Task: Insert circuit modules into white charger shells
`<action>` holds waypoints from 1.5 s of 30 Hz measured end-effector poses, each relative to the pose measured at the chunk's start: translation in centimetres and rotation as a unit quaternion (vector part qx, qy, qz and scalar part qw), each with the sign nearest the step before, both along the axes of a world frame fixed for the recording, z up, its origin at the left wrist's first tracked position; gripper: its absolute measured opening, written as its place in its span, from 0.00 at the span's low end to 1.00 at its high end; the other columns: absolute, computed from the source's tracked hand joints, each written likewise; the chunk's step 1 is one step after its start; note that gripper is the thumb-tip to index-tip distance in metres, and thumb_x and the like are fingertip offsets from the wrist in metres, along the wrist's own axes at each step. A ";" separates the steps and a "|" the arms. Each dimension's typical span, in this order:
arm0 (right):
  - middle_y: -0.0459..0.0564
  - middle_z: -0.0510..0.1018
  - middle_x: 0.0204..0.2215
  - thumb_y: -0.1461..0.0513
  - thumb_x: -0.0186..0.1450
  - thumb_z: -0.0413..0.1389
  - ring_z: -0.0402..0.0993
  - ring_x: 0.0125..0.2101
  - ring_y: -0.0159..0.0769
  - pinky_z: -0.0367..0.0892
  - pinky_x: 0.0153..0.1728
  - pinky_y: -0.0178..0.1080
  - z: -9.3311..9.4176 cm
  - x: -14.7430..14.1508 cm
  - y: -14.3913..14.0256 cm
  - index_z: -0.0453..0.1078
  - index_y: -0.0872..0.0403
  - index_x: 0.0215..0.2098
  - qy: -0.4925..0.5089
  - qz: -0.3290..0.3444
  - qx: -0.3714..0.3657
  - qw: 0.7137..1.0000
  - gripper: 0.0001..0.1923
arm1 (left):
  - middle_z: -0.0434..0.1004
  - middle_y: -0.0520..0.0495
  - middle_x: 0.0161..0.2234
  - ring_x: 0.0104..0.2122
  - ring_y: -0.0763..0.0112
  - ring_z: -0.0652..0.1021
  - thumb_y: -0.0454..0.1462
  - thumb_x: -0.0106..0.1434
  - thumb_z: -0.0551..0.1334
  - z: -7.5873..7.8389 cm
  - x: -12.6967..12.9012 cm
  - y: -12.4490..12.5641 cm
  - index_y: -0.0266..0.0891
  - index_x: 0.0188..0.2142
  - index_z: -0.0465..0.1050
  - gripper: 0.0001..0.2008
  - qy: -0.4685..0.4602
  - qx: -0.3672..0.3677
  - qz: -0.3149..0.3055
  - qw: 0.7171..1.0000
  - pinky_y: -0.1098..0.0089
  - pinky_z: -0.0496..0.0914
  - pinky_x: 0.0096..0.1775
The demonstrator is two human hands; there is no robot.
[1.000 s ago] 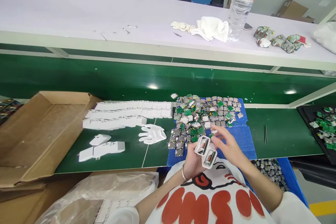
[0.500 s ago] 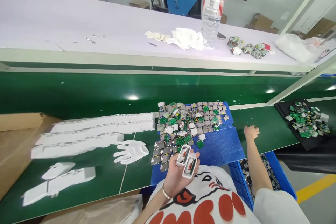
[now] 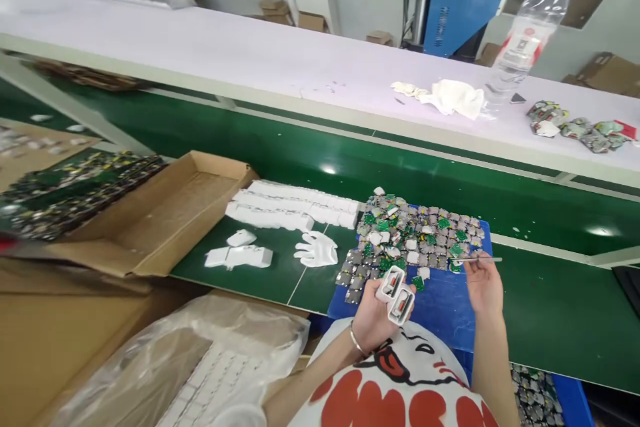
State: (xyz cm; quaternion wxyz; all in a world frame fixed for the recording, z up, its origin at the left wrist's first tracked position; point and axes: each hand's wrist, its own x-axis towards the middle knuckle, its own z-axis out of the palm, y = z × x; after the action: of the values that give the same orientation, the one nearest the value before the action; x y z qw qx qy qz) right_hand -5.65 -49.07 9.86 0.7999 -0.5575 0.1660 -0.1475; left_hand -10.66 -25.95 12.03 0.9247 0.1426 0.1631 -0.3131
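My left hand [image 3: 374, 319] is closed around two white plastic housings [image 3: 401, 307], side by side with their open ends up. Small parts with red and metal bits show inside them. My right hand [image 3: 485, 288] pinches a thin silver rod-like tool [image 3: 494, 259], held level over the right edge of the circuit boards [image 3: 435, 237]; its exact kind is too small to tell. Grey and green boards lie in rows and loose heaps on a blue mat [image 3: 443, 293], just beyond both hands.
White housings [image 3: 280, 210] stand in rows left of the mat, beside a white glove [image 3: 317, 250] and a cardboard box [image 3: 150, 220]. A raised shelf [image 3: 280, 60] carries a water bottle [image 3: 530, 33]. A blue crate [image 3: 575, 400] of boards sits low at right.
My right hand has come left from the bare green tabletop to the mat's edge and now holds the thin tool. My left hand still holds both housings. The view has turned left.
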 end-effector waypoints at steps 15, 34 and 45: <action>0.46 0.72 0.30 0.55 0.58 0.60 0.73 0.33 0.33 0.74 0.31 0.36 3.9 -1.9 9.1 0.68 0.51 0.30 -0.061 0.295 0.047 0.953 0.09 | 0.72 0.44 0.29 0.21 0.71 0.68 0.41 0.53 0.56 -0.4 -0.7 0.8 0.37 0.30 0.72 0.11 -0.035 -0.045 -0.047 0.997 0.74 0.55 0.22; 0.47 0.74 0.31 0.56 0.61 0.58 0.74 0.35 0.33 0.73 0.35 0.37 5.4 -0.6 9.3 0.70 0.52 0.32 -0.051 0.416 -0.007 0.908 0.08 | 0.72 0.44 0.28 0.20 0.71 0.69 0.43 0.52 0.56 0.0 0.1 1.3 0.36 0.29 0.71 0.12 -0.050 0.004 -0.092 0.994 0.73 0.56 0.22; 0.48 0.74 0.30 0.56 0.61 0.57 0.75 0.33 0.35 0.73 0.33 0.38 6.9 -1.3 9.0 0.70 0.52 0.31 -0.083 0.394 -0.051 0.914 0.07 | 0.73 0.45 0.28 0.20 0.71 0.70 0.43 0.52 0.55 0.0 0.7 1.4 0.36 0.30 0.70 0.13 -0.043 0.016 -0.110 0.993 0.73 0.57 0.21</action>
State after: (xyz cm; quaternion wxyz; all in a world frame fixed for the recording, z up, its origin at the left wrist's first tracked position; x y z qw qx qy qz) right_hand -6.94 -40.11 16.75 0.7743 -0.6038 -0.1420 0.1256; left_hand -9.94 -24.58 12.02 0.8882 0.1882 0.1112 -0.4041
